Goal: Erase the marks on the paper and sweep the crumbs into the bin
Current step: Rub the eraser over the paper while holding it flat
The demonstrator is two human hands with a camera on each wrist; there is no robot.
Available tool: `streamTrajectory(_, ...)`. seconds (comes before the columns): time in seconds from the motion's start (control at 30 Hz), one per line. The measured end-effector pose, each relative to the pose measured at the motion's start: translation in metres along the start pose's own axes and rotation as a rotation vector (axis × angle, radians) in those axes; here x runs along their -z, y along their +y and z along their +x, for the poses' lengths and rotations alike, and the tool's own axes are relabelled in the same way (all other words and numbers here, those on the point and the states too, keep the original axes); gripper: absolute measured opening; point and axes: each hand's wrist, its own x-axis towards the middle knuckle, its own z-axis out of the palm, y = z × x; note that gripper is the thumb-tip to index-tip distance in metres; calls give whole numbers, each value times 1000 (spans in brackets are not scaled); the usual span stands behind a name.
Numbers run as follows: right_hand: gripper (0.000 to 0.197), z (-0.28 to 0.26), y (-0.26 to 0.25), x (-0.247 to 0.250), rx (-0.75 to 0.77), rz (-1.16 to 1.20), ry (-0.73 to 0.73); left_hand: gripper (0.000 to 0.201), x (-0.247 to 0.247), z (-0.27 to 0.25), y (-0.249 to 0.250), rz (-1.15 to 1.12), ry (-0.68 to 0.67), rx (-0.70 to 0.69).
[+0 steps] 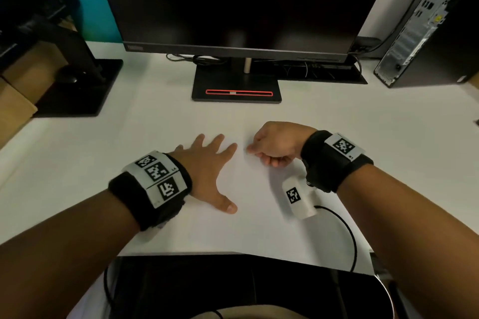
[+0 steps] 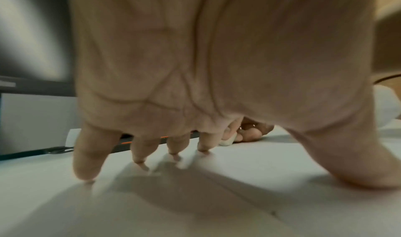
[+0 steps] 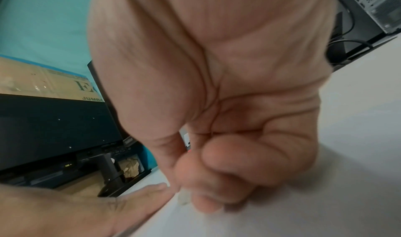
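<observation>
We see the white paper (image 1: 181, 122) lying flat on the desk (image 1: 388, 137) before the monitor (image 1: 233, 2); its marks are too faint to see. The left hand (image 1: 207, 163) presses it with straight, spread fingers. The right hand (image 1: 274, 145), fingers curled, pinches a small white eraser (image 2: 226, 140) against the sheet.

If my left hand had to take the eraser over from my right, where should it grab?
Probably the white end poking out below the right hand's fingertips: the rest of the eraser is buried in that curled grip. Come in low along the paper from the left.
</observation>
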Motion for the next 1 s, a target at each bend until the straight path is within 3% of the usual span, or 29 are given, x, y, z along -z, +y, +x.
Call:
streamTrajectory(0.37,32,-27,64,33,-119,46,63,139,-4,3,0,52,2,37)
streamTrajectory(0.57,35,-27,45,16,40,78,75,136,4,3,9,34,2,40)
streamTrajectory(0.63,37,-29,43,17,76,124,102,121,12,7,12,-46,26,40)
streamTrajectory(0.73,36,-37,61,32,63,179,238,72,17,17,10,-122,149,11)
streamTrajectory(0.77,35,-41,71,39,54,225,281,67,16,19,8,-125,184,0)
streamTrajectory(0.83,34,-48,93,50,29,358,332,70,16,21,5,-129,236,-9)
streamTrajectory(1.0,29,-62,127,58,1,532,400,113,23,20,-5,-162,236,47)
